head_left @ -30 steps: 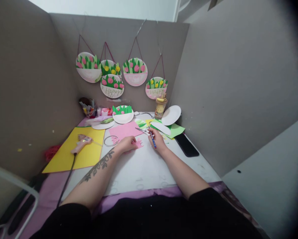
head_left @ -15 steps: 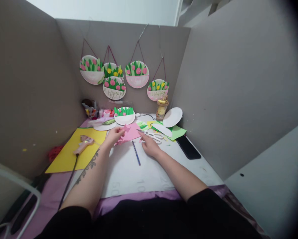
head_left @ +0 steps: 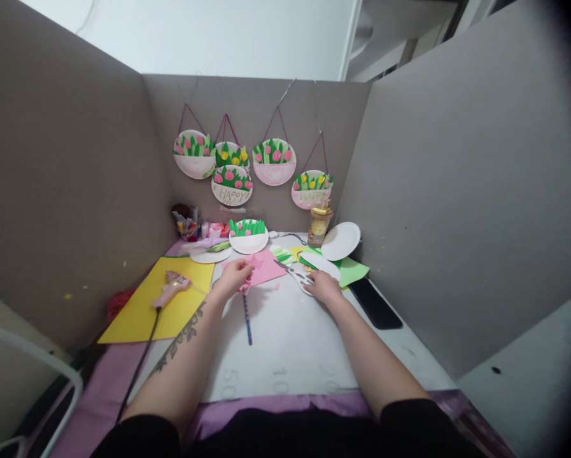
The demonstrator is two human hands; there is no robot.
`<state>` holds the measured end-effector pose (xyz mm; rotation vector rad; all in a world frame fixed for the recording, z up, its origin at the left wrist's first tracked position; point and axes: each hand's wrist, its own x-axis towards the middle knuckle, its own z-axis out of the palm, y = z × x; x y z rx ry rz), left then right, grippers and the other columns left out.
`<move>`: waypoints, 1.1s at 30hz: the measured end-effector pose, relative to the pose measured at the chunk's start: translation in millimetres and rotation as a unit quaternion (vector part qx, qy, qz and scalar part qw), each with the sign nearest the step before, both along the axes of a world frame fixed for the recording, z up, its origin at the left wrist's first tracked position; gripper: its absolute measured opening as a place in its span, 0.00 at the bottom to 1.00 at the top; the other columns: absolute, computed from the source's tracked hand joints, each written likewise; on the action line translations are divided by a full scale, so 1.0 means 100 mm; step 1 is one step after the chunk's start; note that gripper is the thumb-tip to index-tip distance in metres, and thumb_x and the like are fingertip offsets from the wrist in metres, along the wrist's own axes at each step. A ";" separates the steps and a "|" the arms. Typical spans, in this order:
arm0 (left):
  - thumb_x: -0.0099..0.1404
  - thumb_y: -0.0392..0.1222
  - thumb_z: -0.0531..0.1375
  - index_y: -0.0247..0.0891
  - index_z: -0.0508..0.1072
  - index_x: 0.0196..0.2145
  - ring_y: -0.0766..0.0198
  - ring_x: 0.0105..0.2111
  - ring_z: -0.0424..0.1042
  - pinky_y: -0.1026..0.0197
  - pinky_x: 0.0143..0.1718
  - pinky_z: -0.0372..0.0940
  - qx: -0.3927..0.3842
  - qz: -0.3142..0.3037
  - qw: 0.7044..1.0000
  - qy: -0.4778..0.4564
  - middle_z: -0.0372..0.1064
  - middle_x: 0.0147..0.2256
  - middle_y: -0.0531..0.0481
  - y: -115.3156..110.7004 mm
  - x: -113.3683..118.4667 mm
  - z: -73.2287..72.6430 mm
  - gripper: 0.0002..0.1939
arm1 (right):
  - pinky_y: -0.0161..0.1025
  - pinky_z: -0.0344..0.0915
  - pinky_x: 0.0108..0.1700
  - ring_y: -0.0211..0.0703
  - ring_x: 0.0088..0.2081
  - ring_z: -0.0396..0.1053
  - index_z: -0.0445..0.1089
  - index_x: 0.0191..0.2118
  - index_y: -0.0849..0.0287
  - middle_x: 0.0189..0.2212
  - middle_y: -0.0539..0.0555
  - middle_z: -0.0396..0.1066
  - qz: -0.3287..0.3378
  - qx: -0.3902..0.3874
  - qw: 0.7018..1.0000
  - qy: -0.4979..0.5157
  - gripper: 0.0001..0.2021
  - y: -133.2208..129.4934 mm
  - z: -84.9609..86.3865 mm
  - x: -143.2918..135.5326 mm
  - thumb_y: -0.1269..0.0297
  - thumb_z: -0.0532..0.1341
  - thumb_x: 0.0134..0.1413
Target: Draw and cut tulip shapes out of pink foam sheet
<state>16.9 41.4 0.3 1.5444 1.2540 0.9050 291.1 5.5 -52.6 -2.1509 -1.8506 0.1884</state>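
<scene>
My left hand pinches a small cut piece of pink paper above the table. A flat pink sheet lies just beyond it. The fingers of my right hand are closed on the white handles of the scissors. Their dark blades point away to the left, over the edge of the pink sheet. A dark blue patterned pencil lies on the white tabletop below my left hand, its upper end close to the pink piece. Small pink scraps lie between my hands.
A glue gun rests on a yellow sheet at left. A phone, green paper, a white paper plate and a drink cup are at right. A flower-decorated plate stands behind; several others hang on the partition.
My right hand has moved right, from beside the scissors' blades to their handles. The pencil has shifted left, closer to my left hand, which still holds pink paper. The camera view has tilted upward.
</scene>
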 end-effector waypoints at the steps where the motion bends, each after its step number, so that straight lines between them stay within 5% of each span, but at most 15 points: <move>1: 0.55 0.43 0.59 0.36 0.66 0.26 0.75 0.12 0.56 0.72 0.10 0.47 -0.002 0.004 1.000 -0.001 0.62 0.19 0.56 -0.01 0.01 0.01 0.08 | 0.43 0.59 0.40 0.55 0.44 0.67 0.74 0.39 0.57 0.43 0.61 0.71 0.002 -0.005 1.000 -0.004 0.15 -0.01 0.02 0.00 0.56 0.62 0.45; 5: 0.54 0.43 0.58 0.34 0.69 0.27 0.73 0.12 0.58 0.71 0.11 0.49 -0.013 0.031 0.999 -0.012 0.64 0.19 0.54 -0.06 0.02 0.08 0.08 | 0.40 0.59 0.33 0.51 0.35 0.69 0.74 0.30 0.59 0.33 0.60 0.73 -0.006 0.020 0.999 0.033 0.13 -0.06 0.05 0.02 0.55 0.63 0.42; 8: 0.53 0.45 0.57 0.33 0.72 0.28 0.72 0.12 0.60 0.71 0.11 0.52 -0.012 0.039 0.998 -0.040 0.67 0.20 0.52 -0.10 0.02 0.13 0.12 | 0.38 0.59 0.30 0.47 0.30 0.68 0.71 0.28 0.59 0.27 0.57 0.71 -0.029 0.084 0.984 0.157 0.12 -0.10 0.06 0.05 0.55 0.63 0.41; 12: 0.51 0.48 0.59 0.33 0.72 0.27 0.72 0.12 0.60 0.70 0.10 0.51 0.004 0.037 0.996 -0.078 0.67 0.20 0.52 -0.16 0.02 0.22 0.14 | 0.36 0.60 0.26 0.42 0.26 0.68 0.68 0.35 0.60 0.25 0.53 0.70 0.037 0.086 0.874 0.477 0.15 -0.17 0.10 -0.07 0.55 0.61 0.44; 15: 0.51 0.49 0.60 0.34 0.70 0.27 0.73 0.12 0.60 0.71 0.11 0.53 0.029 0.042 0.993 -0.111 0.67 0.20 0.53 -0.23 0.05 0.29 0.14 | 0.34 0.62 0.28 0.38 0.26 0.67 0.64 0.33 0.60 0.26 0.51 0.68 0.134 0.088 0.815 0.556 0.16 -0.26 0.11 -0.27 0.53 0.64 0.41; 21: 0.52 0.48 0.59 0.35 0.67 0.25 0.72 0.15 0.62 0.70 0.15 0.57 0.091 0.062 0.982 -0.156 0.65 0.19 0.55 -0.38 0.14 0.36 0.12 | 0.32 0.59 0.23 0.37 0.23 0.65 0.65 0.33 0.61 0.25 0.54 0.68 0.237 -0.002 0.816 0.527 0.25 -0.48 0.12 -0.59 0.39 0.54 0.49; 27: 0.55 0.46 0.58 0.36 0.67 0.24 0.70 0.19 0.65 0.70 0.18 0.59 0.130 0.062 0.979 -0.141 0.64 0.19 0.55 -0.42 0.20 0.29 0.10 | 0.35 0.64 0.28 0.40 0.26 0.68 0.63 0.36 0.58 0.26 0.51 0.68 0.220 -0.048 0.840 0.494 0.13 -0.54 0.12 -0.69 0.56 0.61 0.47; 33: 0.56 0.46 0.57 0.36 0.66 0.25 0.69 0.20 0.65 0.69 0.21 0.59 0.159 0.047 0.978 -0.129 0.63 0.20 0.56 -0.40 0.24 0.20 0.10 | 0.35 0.64 0.27 0.39 0.25 0.68 0.62 0.36 0.59 0.26 0.50 0.68 0.231 -0.033 0.847 0.478 0.09 -0.52 0.04 -0.72 0.60 0.58 0.49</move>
